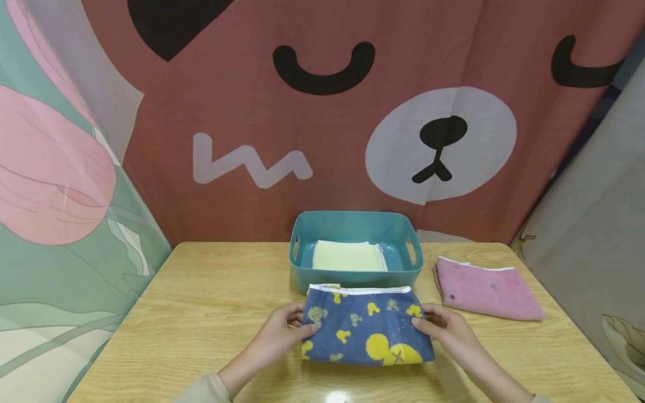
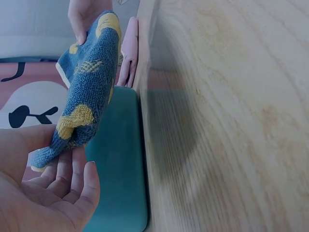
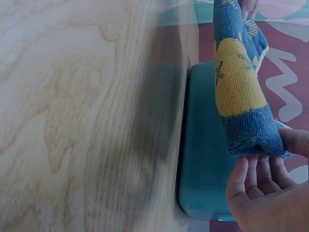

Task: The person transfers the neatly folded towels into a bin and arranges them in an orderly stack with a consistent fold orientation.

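Note:
A folded blue towel (image 1: 360, 327) with yellow mouse-head shapes and a white edge is held up in front of the teal basket (image 1: 353, 278). My left hand (image 1: 282, 330) pinches its left side, thumb on the near face and fingers behind. At the opposite side, my right hand (image 1: 450, 330) grips it the same way. Both wrist views show the towel (image 2: 87, 92) raised above the tabletop, with its shadow below. Inside the basket lies a folded pale yellow towel (image 1: 347, 256).
To the right of the basket, a folded pink towel (image 1: 486, 288) with small stars lies on the wooden table (image 1: 216, 302). Behind the table hangs a curtain (image 1: 242, 112) with a bear face. More printed fabric hangs at both sides.

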Tool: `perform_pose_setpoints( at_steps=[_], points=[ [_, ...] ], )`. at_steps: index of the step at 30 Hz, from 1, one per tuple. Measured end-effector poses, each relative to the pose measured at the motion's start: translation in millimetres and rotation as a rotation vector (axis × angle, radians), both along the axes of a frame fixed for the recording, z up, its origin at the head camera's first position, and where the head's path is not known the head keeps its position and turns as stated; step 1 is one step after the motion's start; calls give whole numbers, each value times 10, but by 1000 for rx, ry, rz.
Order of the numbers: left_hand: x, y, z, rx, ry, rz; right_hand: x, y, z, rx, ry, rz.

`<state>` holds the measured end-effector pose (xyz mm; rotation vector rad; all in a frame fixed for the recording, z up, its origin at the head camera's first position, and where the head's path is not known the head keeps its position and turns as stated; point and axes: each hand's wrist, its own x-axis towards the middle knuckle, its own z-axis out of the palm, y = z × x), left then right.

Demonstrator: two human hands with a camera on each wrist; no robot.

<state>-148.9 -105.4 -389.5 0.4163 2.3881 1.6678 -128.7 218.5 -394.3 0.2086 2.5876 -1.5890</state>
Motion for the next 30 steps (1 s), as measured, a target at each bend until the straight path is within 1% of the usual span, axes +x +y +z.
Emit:
perform_pose_setpoints(
  at_steps=[1,4,7,13,17,21,30],
  points=[
    [-4,-2,0,-2,3,2,0,3,9,0,0,0],
    [-70,-24,-103,-8,-3,7,-4,12,31,-3,1,5],
    [-75,-31,-81,-15,-7,10,-10,11,57,-12,5,5],
    [-64,-37,-46,27,-39,17,-18,14,109,-19,14,12],
    [-61,-19,-24,40,-24,29,-27,23,134,-14,17,4],
    [-62,-9,-6,46,-9,34,-39,30,152,-35,19,8],
    [-90,-12,20,26,-23,45,-77,53,229,-27,60,14]
  ],
)
